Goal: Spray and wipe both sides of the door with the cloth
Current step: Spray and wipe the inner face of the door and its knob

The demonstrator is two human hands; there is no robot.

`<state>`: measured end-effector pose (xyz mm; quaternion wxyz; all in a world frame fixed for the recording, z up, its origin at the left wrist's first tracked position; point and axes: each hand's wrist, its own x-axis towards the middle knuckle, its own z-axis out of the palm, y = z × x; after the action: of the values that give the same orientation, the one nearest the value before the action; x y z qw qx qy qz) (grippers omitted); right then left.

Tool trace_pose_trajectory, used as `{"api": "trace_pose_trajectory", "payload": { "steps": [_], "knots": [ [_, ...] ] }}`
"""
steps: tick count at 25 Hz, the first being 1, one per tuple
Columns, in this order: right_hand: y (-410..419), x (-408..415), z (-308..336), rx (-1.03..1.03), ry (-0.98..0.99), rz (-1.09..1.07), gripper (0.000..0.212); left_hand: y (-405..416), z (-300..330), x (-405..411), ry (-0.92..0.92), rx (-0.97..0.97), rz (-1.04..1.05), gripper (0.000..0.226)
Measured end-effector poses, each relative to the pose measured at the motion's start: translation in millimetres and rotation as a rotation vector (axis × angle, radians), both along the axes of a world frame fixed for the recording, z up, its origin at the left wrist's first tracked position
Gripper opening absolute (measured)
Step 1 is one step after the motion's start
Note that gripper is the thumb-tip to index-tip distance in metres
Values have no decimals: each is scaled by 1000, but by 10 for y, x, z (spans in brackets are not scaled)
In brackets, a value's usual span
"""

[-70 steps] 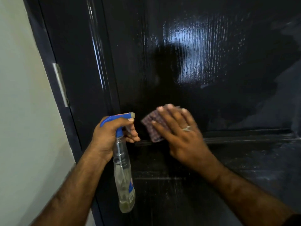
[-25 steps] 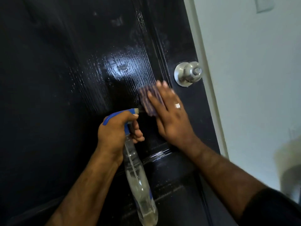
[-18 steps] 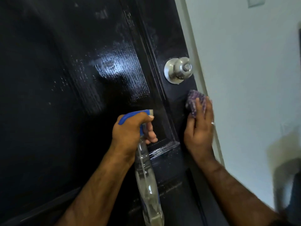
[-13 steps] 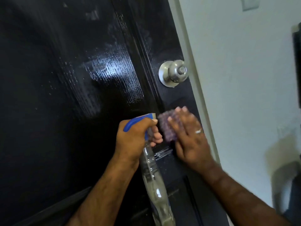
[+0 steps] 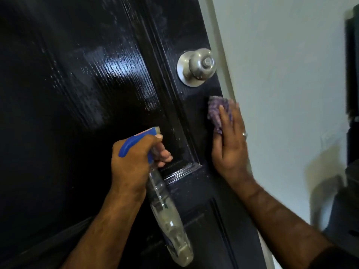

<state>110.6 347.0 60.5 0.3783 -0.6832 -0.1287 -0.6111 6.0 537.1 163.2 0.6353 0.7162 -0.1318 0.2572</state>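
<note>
A glossy black door (image 5: 77, 94) fills the left and middle of the head view, wet with streaks and droplets. Its silver round knob (image 5: 198, 66) sits near the right edge. My right hand (image 5: 230, 144) presses a purple cloth (image 5: 216, 109) flat against the door's edge strip, just below the knob, fingers straight. My left hand (image 5: 134, 162) grips the neck of a clear spray bottle (image 5: 167, 216) with a blue trigger head, its nozzle pointing up and to the right, close to the door panel.
A pale wall (image 5: 281, 94) runs along the right of the door, with a light door frame (image 5: 223, 74) between them. A dark object (image 5: 352, 74) stands at the far right edge.
My right hand has slid the cloth from beside the spray bottle out to the door's right edge below the knob. The left hand has kept its hold on the bottle.
</note>
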Motion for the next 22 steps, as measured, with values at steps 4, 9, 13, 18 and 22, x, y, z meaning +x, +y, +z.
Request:
{"api": "trace_pose_trajectory", "payload": {
  "steps": [4, 9, 13, 18, 22],
  "knots": [
    [300, -181, -773, -513, -29, 31, 67, 172, -271, -116, 43, 13, 18, 32],
    [-98, -47, -695, -249, 33, -56, 59, 286, -536, -197, 75, 53, 22, 28],
    [699, -195, -813, -41, 81, 8, 56, 303, -546, -242, 108, 18, 18, 38],
    [767, -202, -82, -163, -74, -110, 64, 319, -418, -226, 83, 9, 6, 35],
    [802, -164, 647, -9, -18, -241, 58, 359, -384, -200, 78, 11, 7, 34]
  ]
}}
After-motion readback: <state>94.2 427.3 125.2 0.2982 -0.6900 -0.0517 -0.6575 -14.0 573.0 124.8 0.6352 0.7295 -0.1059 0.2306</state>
